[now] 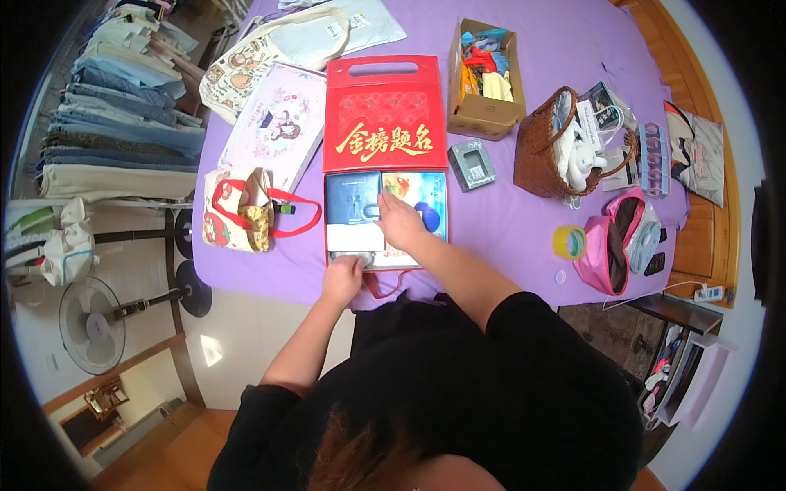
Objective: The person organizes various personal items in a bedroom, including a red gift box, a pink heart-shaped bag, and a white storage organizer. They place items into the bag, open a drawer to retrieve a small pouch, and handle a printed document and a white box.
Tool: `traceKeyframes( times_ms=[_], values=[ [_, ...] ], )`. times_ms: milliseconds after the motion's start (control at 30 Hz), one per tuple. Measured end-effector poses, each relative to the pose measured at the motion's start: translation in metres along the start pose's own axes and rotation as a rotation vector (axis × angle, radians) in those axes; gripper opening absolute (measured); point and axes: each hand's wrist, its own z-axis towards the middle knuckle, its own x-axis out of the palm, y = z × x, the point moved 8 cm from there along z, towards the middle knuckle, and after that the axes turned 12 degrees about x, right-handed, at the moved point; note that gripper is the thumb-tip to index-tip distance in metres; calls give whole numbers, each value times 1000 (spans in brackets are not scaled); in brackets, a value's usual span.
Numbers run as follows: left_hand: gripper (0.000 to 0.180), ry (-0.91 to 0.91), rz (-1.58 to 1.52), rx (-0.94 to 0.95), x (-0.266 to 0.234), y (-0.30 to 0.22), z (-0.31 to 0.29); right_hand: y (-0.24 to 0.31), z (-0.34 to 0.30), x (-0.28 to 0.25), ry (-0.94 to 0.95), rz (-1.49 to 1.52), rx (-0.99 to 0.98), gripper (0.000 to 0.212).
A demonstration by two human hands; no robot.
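A: Where does the red box [386,164] lie from the hands?
B: Straight ahead of the body. It is opened away from the person, so with the lid [383,102] laid back its long axis runs forward. The near left corner is met by the left hand [345,268], while the right hand [399,221] is placed farther in, over the middle.

A: And the white carton [354,238] inside?
B: It is laid crosswise, just ahead of the left hand and left of the right hand. Both are close; which is nearer cannot be told.

A: How are the hands held?
B: The right hand is open, its fingers stretched forward along the seam between a navy box [348,196] and a bright blue picture-covered item [429,196]. The left hand's fingers are curled at the corner; whether anything is gripped cannot be told.

A: What is found farther out?
B: On the purple bedsheet [508,229], a small tote bag [233,214] with red handles is set to the left. To the right, a small grey box [472,166] is seen, with a cardboard box [485,121] beyond it and a wicker basket [536,151] farther right.
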Motion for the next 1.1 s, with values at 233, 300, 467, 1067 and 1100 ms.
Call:
traceKeyframes(
  times_ms=[233, 300, 467, 1067, 1100],
  values=[
    [14, -105, -99, -14, -27, 32, -35, 6, 3, -9, 110, -17, 167, 64],
    [13, -77, -115, -66, -36, 40, -39, 4, -2, -11, 115, -14, 217, 64],
    [14, -67, -159, -124, -63, 69, -32, 17, -17, -14, -52, 99, 279, 62],
    [19, 39, -423, -203, -59, 195, 109, 0, -158, -42, -492, 379, 473, 49],
    [18, 64, -512, -223, -61, 177, 121, -8, -187, -37, -504, 364, 555, 48]
  ],
)
